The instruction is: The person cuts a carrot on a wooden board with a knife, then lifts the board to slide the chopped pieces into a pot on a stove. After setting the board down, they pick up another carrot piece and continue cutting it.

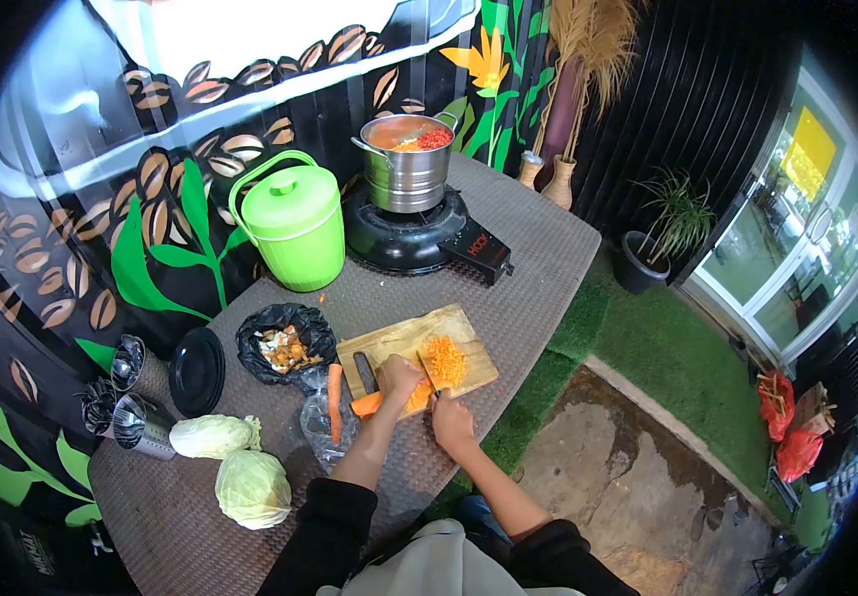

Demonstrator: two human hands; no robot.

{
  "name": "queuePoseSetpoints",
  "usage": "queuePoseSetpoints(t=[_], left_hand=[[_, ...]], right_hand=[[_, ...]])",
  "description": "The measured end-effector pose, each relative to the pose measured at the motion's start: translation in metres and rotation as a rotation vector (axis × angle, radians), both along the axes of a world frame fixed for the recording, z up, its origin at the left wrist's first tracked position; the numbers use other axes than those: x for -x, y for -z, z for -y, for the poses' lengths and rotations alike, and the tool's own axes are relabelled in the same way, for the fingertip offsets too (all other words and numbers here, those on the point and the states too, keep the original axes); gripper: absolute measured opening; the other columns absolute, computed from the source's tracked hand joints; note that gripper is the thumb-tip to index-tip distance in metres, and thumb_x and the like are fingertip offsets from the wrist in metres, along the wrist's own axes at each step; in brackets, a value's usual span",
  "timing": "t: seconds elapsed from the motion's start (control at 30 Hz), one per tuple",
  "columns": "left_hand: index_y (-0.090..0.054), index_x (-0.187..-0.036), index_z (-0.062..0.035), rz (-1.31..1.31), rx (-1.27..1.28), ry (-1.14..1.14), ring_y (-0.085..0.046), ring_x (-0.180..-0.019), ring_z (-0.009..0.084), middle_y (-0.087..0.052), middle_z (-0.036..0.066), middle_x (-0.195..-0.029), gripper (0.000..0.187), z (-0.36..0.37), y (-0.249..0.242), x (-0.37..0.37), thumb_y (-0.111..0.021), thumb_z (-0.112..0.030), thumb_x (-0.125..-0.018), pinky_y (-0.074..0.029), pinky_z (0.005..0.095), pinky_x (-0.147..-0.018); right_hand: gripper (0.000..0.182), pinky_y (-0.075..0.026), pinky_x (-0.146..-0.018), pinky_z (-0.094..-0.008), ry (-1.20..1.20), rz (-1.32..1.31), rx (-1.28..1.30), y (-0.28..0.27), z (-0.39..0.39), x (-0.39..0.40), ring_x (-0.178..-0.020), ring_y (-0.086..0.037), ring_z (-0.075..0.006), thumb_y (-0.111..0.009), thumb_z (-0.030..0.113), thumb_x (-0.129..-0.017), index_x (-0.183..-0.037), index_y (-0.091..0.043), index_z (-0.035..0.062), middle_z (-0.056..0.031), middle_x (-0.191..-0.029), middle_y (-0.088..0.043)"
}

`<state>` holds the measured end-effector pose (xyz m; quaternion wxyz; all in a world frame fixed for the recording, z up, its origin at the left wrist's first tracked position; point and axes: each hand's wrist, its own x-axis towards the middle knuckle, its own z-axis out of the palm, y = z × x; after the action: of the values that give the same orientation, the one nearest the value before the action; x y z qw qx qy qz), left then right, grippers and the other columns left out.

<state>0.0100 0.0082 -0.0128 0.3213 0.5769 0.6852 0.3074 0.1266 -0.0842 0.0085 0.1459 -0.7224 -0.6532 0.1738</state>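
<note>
A wooden cutting board lies near the table's right side. On it sit a pile of diced carrot and some carrot pieces by its near edge. My left hand presses down with curled fingers on the carrot at the board's middle; its fingertips are partly hidden. My right hand grips the handle of a knife, whose blade stands between the left hand and the diced pile. Left of the board, a whole carrot rests on a clear plastic bag.
A pot with reddish contents stands on a black gas stove, beside a green lidded bucket. A black bag of scraps, cabbage, napa cabbage, black plates and metal utensil holders occupy the left.
</note>
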Motion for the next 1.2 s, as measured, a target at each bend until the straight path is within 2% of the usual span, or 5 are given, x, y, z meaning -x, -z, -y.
queuePoseSetpoints(t=[0.23,0.6,0.67,0.97,1.2], left_hand=[[-0.072,-0.064,-0.0067,0.006,0.019,0.005,-0.063,-0.054,0.0187,-0.067,0.009,-0.062,0.008,-0.002,0.005,0.003,-0.073,-0.014,-0.061,-0.049,0.0293,-0.056],[-0.071,-0.063,-0.0042,0.050,-0.015,-0.007,-0.063,-0.054,0.0154,-0.067,0.009,-0.061,0.005,0.000,0.009,-0.002,-0.072,-0.009,-0.062,-0.049,0.0278,-0.054],[-0.069,-0.057,-0.0079,0.100,-0.062,-0.007,-0.066,-0.059,0.0250,-0.065,0.012,-0.061,0.007,0.000,0.011,0.000,-0.073,-0.014,-0.058,-0.051,0.0344,-0.058],[-0.057,-0.078,-0.0056,-0.036,-0.136,-0.006,-0.061,-0.078,0.0284,-0.061,0.013,-0.078,0.034,-0.002,0.020,0.002,-0.080,-0.013,-0.054,-0.048,0.0369,-0.069],[-0.056,-0.076,-0.0041,0.007,-0.168,-0.004,-0.061,-0.076,0.0291,-0.061,0.014,-0.076,0.032,0.000,0.019,0.005,-0.078,-0.008,-0.054,-0.048,0.0365,-0.068]], right_hand=[[0.037,-0.049,-0.071,-0.0514,-0.101,-0.114,0.044,-0.011,-0.012,-0.017,-0.080,-0.060,-0.0478,-0.042,0.030,-0.094,-0.096,-0.050,-0.0064,-0.0299,-0.081,-0.061],[0.036,-0.051,-0.072,-0.0491,0.021,-0.077,0.108,-0.012,-0.005,0.003,-0.084,-0.062,-0.0423,-0.043,0.031,-0.094,-0.097,-0.050,-0.0035,-0.0297,-0.087,-0.061],[0.037,-0.050,-0.073,-0.0501,0.003,-0.085,0.074,-0.013,-0.009,-0.004,-0.084,-0.061,-0.0439,-0.043,0.032,-0.094,-0.098,-0.051,-0.0040,-0.0310,-0.087,-0.061],[0.036,-0.051,-0.071,-0.0487,0.070,-0.060,0.121,-0.016,0.008,0.014,-0.080,-0.064,-0.0415,-0.041,0.031,-0.095,-0.098,-0.049,-0.0034,-0.0265,-0.085,-0.063],[0.035,-0.051,-0.068,-0.0482,-0.041,-0.042,0.033,-0.006,-0.004,-0.001,-0.078,-0.064,-0.0412,-0.042,0.032,-0.095,-0.096,-0.050,-0.0022,-0.0266,-0.081,-0.063]])
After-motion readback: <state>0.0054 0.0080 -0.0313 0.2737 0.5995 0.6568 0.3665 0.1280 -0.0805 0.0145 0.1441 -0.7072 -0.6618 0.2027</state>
